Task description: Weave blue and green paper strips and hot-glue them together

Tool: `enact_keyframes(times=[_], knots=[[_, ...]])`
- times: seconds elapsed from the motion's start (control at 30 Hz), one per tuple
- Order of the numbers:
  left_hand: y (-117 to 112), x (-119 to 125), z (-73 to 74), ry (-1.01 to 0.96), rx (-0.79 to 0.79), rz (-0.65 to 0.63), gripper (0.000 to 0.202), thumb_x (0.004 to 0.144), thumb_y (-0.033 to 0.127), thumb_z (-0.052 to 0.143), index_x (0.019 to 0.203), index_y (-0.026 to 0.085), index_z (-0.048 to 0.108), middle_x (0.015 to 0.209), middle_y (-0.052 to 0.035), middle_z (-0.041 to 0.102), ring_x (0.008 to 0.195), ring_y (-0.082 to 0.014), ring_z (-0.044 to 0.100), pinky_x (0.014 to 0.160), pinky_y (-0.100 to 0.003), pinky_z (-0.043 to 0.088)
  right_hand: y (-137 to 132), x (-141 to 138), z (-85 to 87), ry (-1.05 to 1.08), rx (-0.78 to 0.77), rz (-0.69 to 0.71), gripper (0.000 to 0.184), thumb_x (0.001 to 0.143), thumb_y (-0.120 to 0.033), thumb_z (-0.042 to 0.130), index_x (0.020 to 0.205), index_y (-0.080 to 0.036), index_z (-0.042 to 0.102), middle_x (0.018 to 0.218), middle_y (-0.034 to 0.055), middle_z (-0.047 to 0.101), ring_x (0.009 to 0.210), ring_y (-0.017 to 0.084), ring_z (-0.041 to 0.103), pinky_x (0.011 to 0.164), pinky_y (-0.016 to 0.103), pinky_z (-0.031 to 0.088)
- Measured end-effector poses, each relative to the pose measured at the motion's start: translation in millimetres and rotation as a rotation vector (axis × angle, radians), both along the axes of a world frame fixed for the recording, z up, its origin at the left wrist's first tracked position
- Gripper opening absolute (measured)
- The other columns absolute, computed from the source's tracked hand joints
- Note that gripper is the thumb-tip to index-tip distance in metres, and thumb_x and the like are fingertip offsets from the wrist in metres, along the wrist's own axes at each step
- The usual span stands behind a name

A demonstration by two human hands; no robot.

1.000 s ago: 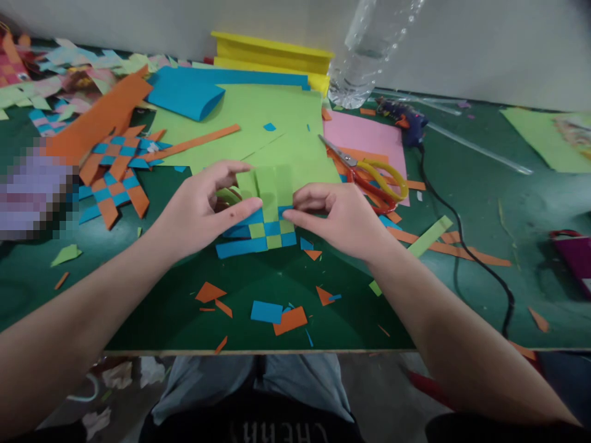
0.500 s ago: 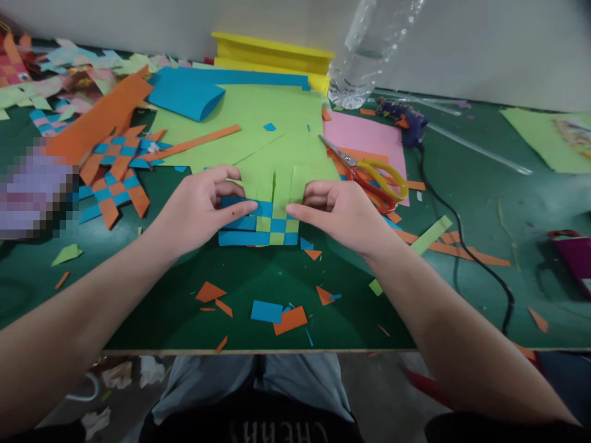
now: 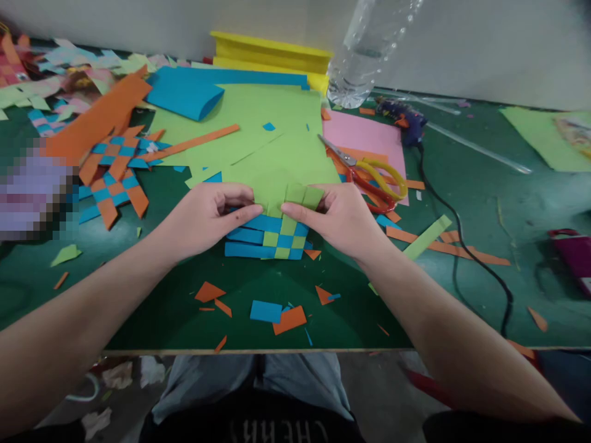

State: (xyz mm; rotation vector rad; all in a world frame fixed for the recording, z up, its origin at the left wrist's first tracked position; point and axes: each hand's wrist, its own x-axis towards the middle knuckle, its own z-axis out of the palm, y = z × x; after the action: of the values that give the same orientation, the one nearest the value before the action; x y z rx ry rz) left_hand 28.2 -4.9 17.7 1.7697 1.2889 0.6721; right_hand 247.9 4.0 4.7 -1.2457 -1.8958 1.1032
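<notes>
Between my hands is a piece of woven paper strips (image 3: 283,239), blue and light green in a checkered pattern. Loose blue strip ends stick out to its left, and green strips rise at its top. My left hand (image 3: 217,215) is closed on the upper left part, thumb lying along the top blue strip. My right hand (image 3: 335,215) pinches the upper right part, its thumb on a green strip, with green strip ends standing up beside the fingers. Behind the weave lies a large light green sheet (image 3: 258,147). The fingertips behind the paper are partly hidden.
Scissors (image 3: 364,169) with yellow and red handles lie right of the green sheet. Beyond are a glue gun (image 3: 406,120) with a black cord and a clear bottle (image 3: 357,67). Woven orange-blue pieces (image 3: 113,184) lie left. Paper scraps (image 3: 277,314) lie near the table edge.
The woven piece has moved slightly toward me and to the right. My right hand has bent the green strips at the top right over, and my left thumb has shifted right.
</notes>
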Motion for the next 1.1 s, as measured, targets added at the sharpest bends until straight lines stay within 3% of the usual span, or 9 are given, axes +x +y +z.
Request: enact_keyframes(times=[0.17, 0.63, 0.8, 0.93, 1.1], knots=[[0.1, -2.9, -3.0, 0.04, 0.039, -0.005, 0.035, 0.089, 0.046, 0.055, 0.072, 0.016, 0.064, 0.056, 0.0042, 0.044, 0.049, -0.0085, 0.037, 0.046, -0.02, 0.028, -0.9, -0.2, -1.9, 0.065, -0.02, 0.041, 0.041, 0.082, -0.057, 0.073, 0.084, -0.016, 0.077, 0.067, 0.0014, 0.064, 0.064, 0.013, 0.053, 0.051, 0.026, 0.035], [-0.8, -0.5, -6.0, 0.066, 0.087, 0.001, 0.034, 0.085, 0.044, 0.06, 0.066, 0.017, 0.066, 0.06, 0.001, 0.056, 0.055, -0.0109, 0.044, 0.05, -0.022, 0.034, -3.8, -5.0, 1.8, -0.112, 0.087, 0.022, 0.03, 0.085, -0.044, 0.073, 0.085, -0.014, 0.075, 0.068, -0.0003, 0.062, 0.059, 0.009, 0.045, 0.053, 0.025, 0.03], [-1.2, 1.4, -7.7, -0.038, 0.076, -0.005, 0.026, 0.082, 0.041, 0.066, 0.074, 0.017, 0.072, 0.066, 0.0, 0.068, 0.059, -0.0127, 0.058, 0.054, -0.021, 0.044, -3.8, -5.6, 4.0, -0.054, 0.028, 0.025, 0.027, 0.084, -0.042, 0.074, 0.087, -0.014, 0.076, 0.06, -0.0039, 0.054, 0.053, 0.007, 0.037, 0.049, 0.025, 0.028], [-1.4, 2.3, -9.9, -0.09, 0.027, 0.024, 0.03, 0.079, 0.042, 0.07, 0.095, 0.017, 0.076, 0.069, -0.0004, 0.073, 0.062, -0.0152, 0.066, 0.057, -0.022, 0.051, -3.1, -3.7, 4.8, 0.014, -0.062, 0.054, 0.026, 0.079, -0.042, 0.079, 0.084, -0.016, 0.077, 0.054, -0.0061, 0.047, 0.049, 0.006, 0.033, 0.045, 0.024, 0.025], [-1.7, 0.8, -9.3, -0.058, 0.013, 0.034, 0.039, 0.085, 0.048, 0.067, 0.106, 0.017, 0.076, 0.076, -0.0023, 0.077, 0.067, -0.0166, 0.07, 0.062, -0.023, 0.056, -1.1, -1.4, 3.9, 0.111, -0.155, 0.023, 0.028, 0.076, -0.041, 0.081, 0.09, -0.017, 0.08, 0.065, -0.0015, 0.065, 0.055, 0.009, 0.048, 0.05, 0.024, 0.038]])
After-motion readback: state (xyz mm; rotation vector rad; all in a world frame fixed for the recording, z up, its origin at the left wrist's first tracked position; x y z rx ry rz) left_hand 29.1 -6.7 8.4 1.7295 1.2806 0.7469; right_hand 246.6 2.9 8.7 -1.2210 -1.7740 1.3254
